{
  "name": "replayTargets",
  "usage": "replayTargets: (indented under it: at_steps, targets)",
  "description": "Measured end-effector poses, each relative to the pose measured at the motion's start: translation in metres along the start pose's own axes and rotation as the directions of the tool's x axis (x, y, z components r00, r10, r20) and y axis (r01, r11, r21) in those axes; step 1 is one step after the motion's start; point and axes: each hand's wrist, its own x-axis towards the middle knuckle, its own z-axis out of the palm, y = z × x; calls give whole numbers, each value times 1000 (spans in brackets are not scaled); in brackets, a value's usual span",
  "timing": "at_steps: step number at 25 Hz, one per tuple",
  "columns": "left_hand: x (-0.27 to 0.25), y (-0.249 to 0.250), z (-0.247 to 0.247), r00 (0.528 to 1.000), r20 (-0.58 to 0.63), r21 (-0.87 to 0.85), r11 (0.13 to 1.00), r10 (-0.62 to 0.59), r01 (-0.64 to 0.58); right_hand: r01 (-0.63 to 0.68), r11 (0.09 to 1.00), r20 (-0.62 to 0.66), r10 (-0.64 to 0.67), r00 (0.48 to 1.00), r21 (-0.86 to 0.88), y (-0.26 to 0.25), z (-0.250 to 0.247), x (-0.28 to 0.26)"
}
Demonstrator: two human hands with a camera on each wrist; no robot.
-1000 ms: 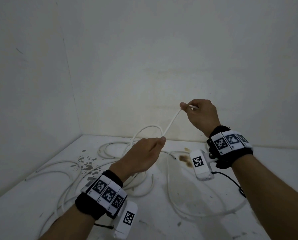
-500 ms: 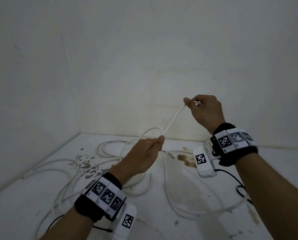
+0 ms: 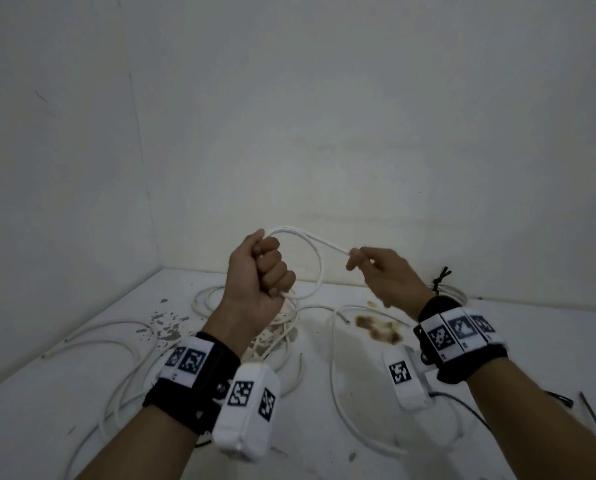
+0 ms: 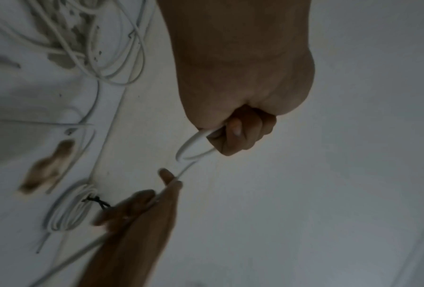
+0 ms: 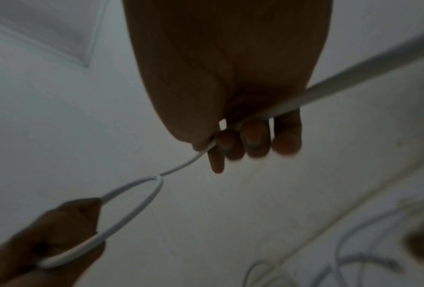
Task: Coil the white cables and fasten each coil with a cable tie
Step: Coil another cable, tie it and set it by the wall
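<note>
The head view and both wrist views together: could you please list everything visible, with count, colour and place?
Cable being coiled: one, white, a raised loop between both hands.
Loose cables: several, white, tangled on the surface at left and centre.
Tied coil: one, white with a dark tie, by the far wall behind the right wrist.
Stain: one, brown, mid surface.
Surface: white, chipped grey at left.
Wristbands: two, black with white markers.
Left hand: fist gripping the loop.
Right hand: pinching the cable.
</note>
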Motion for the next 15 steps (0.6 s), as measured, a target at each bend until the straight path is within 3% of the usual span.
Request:
replayTargets:
  at_steps: [2, 4, 7, 11, 12, 15]
  targets:
    - [14, 10, -3, 999, -37, -129, 991, 39, -43, -173, 971, 261, 126, 957, 164, 10, 10, -21]
    - [24, 18, -6, 996, -67, -187, 980, 57, -69, -258, 955, 363, 192, 912, 143, 24, 18, -37]
    - [34, 29, -11, 990, -121, -89, 993, 70, -81, -57, 976, 168, 94, 981, -211, 47, 23, -46]
    - [39, 32, -14, 986, -163, 112, 994, 29, -11, 24, 986, -56, -34, 998, -167, 45, 12, -43]
    - [40, 32, -14, 984, -175, 159, 987, 31, -3, 78, 967, -71, -98, 993, -241, 37, 13, -43]
    - [40, 23, -11, 978, -207, 284, 958, 37, 24, 247, 859, 50, -252, 966, -449, 11, 18, -48]
